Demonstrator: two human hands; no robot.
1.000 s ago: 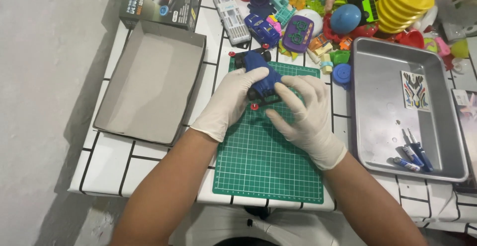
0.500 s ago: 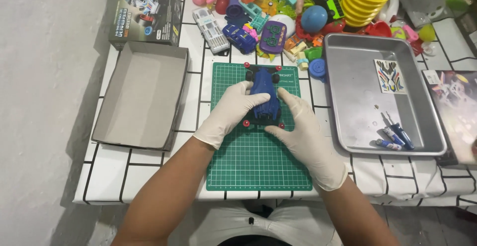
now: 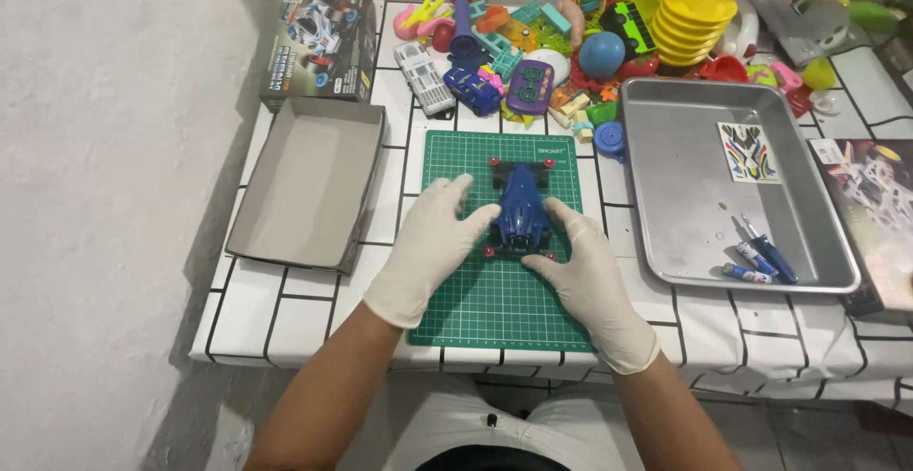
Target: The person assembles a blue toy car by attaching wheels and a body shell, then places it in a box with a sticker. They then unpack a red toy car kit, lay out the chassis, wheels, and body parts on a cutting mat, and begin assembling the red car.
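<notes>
A blue toy race car (image 3: pixel 521 207) with black chassis and red rollers stands on a green cutting mat (image 3: pixel 504 309) on the white tiled table. My left hand (image 3: pixel 433 243), in a white glove, lies flat on the mat to the car's left, with its thumb tip against the car's side. On the other side rests my right hand (image 3: pixel 580 267), also gloved. Its forefinger runs along the car's right side and its thumb is at the rear corner. Both hands have their fingers spread and neither lifts the car.
An open grey cardboard box (image 3: pixel 304 186) lies left of the mat, with a printed toy-car box (image 3: pixel 319 38) behind it. At the right, a metal tray (image 3: pixel 685 243) holds a sticker sheet (image 3: pixel 748 153) and small tools (image 3: pixel 756 257). Several colourful toys (image 3: pixel 571 34) crowd the back edge.
The car, held between both hands a second ago, now stands on the mat. My hands have opened and flattened beside it. The view has pulled back.
</notes>
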